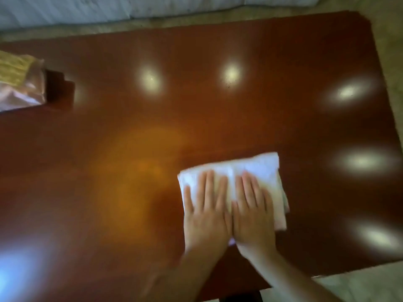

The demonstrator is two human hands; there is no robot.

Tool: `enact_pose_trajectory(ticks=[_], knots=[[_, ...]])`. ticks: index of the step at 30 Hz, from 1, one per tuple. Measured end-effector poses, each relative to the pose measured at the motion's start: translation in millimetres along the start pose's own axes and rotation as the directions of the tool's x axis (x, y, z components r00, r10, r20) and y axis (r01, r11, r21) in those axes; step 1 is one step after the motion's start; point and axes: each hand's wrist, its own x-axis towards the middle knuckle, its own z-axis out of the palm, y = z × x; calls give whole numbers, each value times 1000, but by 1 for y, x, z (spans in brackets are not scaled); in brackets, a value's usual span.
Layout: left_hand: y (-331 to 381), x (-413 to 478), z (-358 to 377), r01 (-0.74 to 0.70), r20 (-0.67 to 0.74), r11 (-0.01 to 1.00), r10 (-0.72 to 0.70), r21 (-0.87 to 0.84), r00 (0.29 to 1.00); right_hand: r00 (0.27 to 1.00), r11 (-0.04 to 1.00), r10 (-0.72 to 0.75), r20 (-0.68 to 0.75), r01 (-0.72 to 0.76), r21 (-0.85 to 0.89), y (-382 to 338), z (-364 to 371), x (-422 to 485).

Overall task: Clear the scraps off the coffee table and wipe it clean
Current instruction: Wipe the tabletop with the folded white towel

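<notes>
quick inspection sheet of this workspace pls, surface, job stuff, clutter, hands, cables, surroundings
surface: coffee table, glossy red-brown top with light reflections; a few dark specks at one far reflection
job's things: folded white cloth lying flat on the near right part of the table
clutter: fabric-covered item, gold and pink, at the far left, partly out of frame
grips: left hand and right hand side by side, fingers straight, pressing flat on the cloth
cables: nothing seen
surroundings: pale bedding or cushion beyond the far edge; light floor at near right; picture blurred
</notes>
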Motion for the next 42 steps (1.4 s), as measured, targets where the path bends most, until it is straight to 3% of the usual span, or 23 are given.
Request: enact_pose_trajectory(ticks=[3,6,11,19,24,29,36,42], knots=[[0,-89,22,61,-1,998,-61,-23,998,997,998,-65,49,65,-2,-26,14,-88],[-11,-117,24,96,-8,995,-96,-25,995,990,995,-92,108,87,45,-44,8,-102],[-16,-115,24,107,-7,989,-108,-104,994,923,924,-365,124,375,-70,9,2,-78],[-45,-106,23,65,-19,996,-66,-62,998,929,929,-324,180,348,-127,-13,10,-65],[-106,-97,10,133,-71,991,-134,-23,988,911,916,-374,173,392,-86,-76,14,-26],[-183,-38,-23,89,-123,996,-88,5,988,945,948,-310,108,315,-33,-135,17,47],[-257,127,-92,-22,-186,997,36,77,982,977,976,-213,-6,212,-53,-163,8,216],[-296,255,-150,-5,-168,998,15,58,986,981,981,-192,-40,190,-41,-172,-11,359]])
